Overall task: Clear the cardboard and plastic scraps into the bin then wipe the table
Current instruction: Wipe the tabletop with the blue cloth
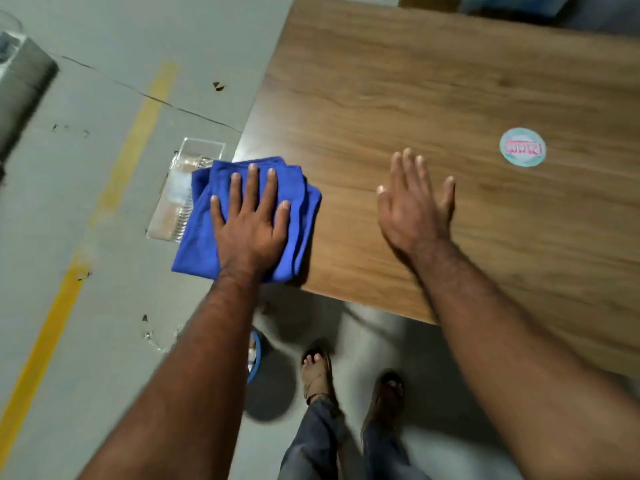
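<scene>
My left hand (250, 216) lies flat, fingers spread, pressing a folded blue cloth (298, 216) onto the near left corner of the wooden table (398, 91). Part of the cloth hangs past the table's left edge. My right hand (414, 206) hovers open over the tabletop to the right of the cloth, holding nothing. A round teal and pink sticker (522, 147) lies on the table further right. A clear plastic tray (183, 188) lies on the floor just left of the table corner, partly hidden by the cloth. A blue-rimmed bin (255, 358) shows under the table edge, mostly hidden by my left forearm.
The grey floor has a yellow painted line (114, 188) running diagonally on the left, with small dark scraps (218, 86) scattered about. A grey box-like object (20, 84) sits at the far left. My sandalled feet (317, 368) stand by the table's near edge.
</scene>
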The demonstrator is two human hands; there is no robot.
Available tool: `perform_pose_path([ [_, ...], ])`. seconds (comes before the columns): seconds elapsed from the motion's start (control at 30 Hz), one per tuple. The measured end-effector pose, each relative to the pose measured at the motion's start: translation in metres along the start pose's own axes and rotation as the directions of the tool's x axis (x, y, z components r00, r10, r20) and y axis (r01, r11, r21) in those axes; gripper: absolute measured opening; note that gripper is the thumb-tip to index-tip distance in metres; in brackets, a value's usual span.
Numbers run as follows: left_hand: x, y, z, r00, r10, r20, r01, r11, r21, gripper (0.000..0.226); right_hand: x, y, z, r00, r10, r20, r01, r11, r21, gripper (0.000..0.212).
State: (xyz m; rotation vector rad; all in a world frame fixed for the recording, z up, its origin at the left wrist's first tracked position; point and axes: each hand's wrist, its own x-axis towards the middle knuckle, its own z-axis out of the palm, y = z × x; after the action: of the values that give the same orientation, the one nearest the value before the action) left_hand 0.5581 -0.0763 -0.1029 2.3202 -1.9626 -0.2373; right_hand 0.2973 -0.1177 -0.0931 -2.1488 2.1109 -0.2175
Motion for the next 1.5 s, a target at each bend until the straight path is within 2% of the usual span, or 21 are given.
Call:
perform_pose_path([
  [0.17,0.029,0.005,0.001,1.000,0.003,0.009,-0.003,1.000,-0.013,0.069,0.007,-0.006,0.014,0.998,0.027,-0.048,-0.033,0.993,-0.116,0.067],
  [0.27,0.049,0.044,0.008,0.991,0.118,-0.063,-0.119,0.993,-0.004,0.067,0.006,-0.004,0.018,0.996,0.020,-0.082,-0.031,0.991,-0.129,0.066],
  [0.43,0.111,0.117,0.023,0.963,0.254,-0.091,-0.258,0.965,-0.037,0.064,0.005,0.000,0.017,0.995,0.015,-0.098,-0.030,0.988,-0.149,0.066],
  [0.6,0.187,0.200,0.031,0.904,0.427,-0.020,-0.427,0.902,-0.058,0.068,0.006,0.004,0.019,0.995,0.000,-0.103,-0.015,0.990,-0.143,0.060],
  [0.67,0.227,0.220,0.030,0.891,0.455,0.011,-0.454,0.890,-0.044,0.064,0.006,0.006,0.019,0.996,-0.015,-0.092,0.000,0.986,-0.169,0.063],
  [0.83,0.327,0.226,0.019,0.941,0.333,0.062,-0.330,0.942,-0.060,0.060,0.010,0.008,0.024,0.991,0.005,-0.130,-0.028,0.984,-0.176,0.065],
  [1.03,0.370,0.157,0.001,0.991,0.102,0.080,-0.097,0.993,-0.064,0.061,0.010,0.001,0.017,0.996,0.053,-0.072,-0.061,0.992,-0.112,0.071],
  [1.23,0.333,0.109,-0.005,0.998,-0.015,0.054,0.020,0.997,-0.079,0.061,0.009,0.001,0.011,0.998,0.056,-0.006,-0.057,0.991,-0.118,0.072],
  [1.5,0.174,0.090,0.009,1.000,0.012,-0.027,-0.013,1.000,-0.028,0.062,0.008,-0.001,0.011,0.998,0.060,0.012,-0.058,0.994,-0.092,0.070],
])
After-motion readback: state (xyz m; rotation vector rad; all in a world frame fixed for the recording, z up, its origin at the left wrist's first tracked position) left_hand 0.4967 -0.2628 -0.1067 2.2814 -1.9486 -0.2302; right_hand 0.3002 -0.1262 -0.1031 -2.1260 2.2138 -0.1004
